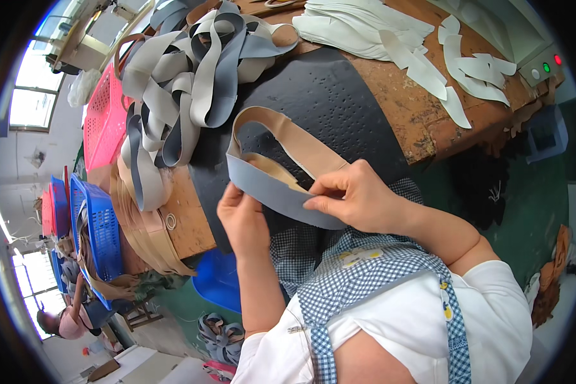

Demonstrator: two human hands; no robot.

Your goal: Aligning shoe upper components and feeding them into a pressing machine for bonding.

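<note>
A long flexible strip (269,185), grey on one face and tan on the other, curves into a loop between my hands. My left hand (244,221) pinches its grey lower band near the left bend. With thumb and fingers closed, my right hand (358,197) grips the band farther right, where the edges come together. The loop's far side rises over a black, pitted mat (320,89) on the workbench. Part of the strip is hidden behind my right fingers.
Grey looped strips (205,77) are heaped at the mat's left. White cut pieces (365,29) lie on the wooden bench (390,96) beyond. Tan strips (131,217) hang off its left end, near a blue basket (102,224). A person (73,320) is at far left.
</note>
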